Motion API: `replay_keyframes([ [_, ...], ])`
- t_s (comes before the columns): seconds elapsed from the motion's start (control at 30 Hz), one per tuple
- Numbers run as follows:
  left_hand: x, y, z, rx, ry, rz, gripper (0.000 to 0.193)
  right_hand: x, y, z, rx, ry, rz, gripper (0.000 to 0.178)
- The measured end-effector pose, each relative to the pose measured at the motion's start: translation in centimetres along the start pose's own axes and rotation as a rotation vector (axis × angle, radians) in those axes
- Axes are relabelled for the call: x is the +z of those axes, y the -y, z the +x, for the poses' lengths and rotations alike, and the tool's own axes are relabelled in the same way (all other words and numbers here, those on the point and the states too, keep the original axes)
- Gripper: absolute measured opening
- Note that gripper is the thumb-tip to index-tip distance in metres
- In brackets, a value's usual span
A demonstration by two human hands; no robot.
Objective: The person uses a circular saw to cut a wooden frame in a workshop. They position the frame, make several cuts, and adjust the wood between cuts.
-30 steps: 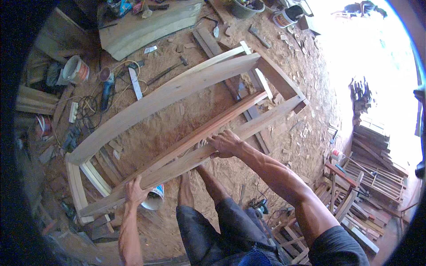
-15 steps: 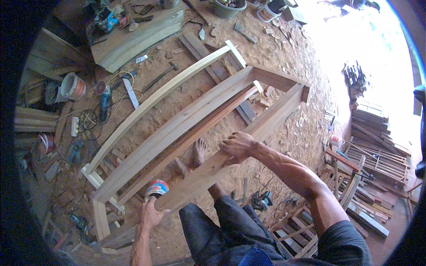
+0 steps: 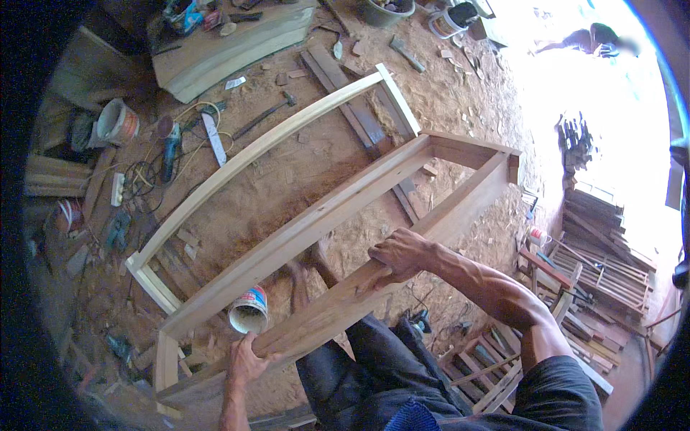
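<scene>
Along the near rail (image 3: pixel 323 312) it's the right hand (image 3: pixel 402 253) curled over the edge and the left hand (image 3: pixel 248 359) clasping farther left, holding a wooden frame (image 3: pixel 309 233) across the legs (image 3: pixel 338 377), a bucket (image 3: pixel 249 310) showing between its rails, a pale curved frame (image 3: pixel 248 154) beyond on the floor (image 3: pixel 467 118).

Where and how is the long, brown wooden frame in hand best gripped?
Probably by its near long brown wooden board, from the person's side, left hand and right hand well apart: its exposed edge faces that side, long enough for both.
</scene>
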State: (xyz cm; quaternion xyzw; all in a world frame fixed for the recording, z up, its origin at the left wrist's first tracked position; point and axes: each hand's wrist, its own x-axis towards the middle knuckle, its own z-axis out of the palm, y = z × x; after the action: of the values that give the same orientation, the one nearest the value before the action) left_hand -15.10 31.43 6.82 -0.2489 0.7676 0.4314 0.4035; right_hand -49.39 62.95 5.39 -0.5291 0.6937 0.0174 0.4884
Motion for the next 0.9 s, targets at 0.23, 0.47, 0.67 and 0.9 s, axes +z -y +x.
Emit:
replay_keyframes([
  [0.23, -0.1, -2.3, 3.6, -0.059, 0.077, 0.053, 0.078, -1.2, -4.5, 1.5, 0.006, 0.041, 0.004, 0.071],
  [0.47, -1.2, -0.3, 6.9, 0.041, 0.022, -0.003, 0.073, -2.8, -5.7, 4.4, 0.007, 0.072, 0.000, 0.073],
  [0.67, 1.2, -2.3, 4.3, 0.321, -0.502, 0.250, 0.095, -5.7, -5.6, 5.9, 0.079, 0.104, 0.088, 0.081],
  [0.9, 9.2, -2.0, 4.6, 0.412, -0.728, 0.489, 0.104, -3.4, -6.6, 5.9, -0.013, -0.031, 0.121, 0.081],
])
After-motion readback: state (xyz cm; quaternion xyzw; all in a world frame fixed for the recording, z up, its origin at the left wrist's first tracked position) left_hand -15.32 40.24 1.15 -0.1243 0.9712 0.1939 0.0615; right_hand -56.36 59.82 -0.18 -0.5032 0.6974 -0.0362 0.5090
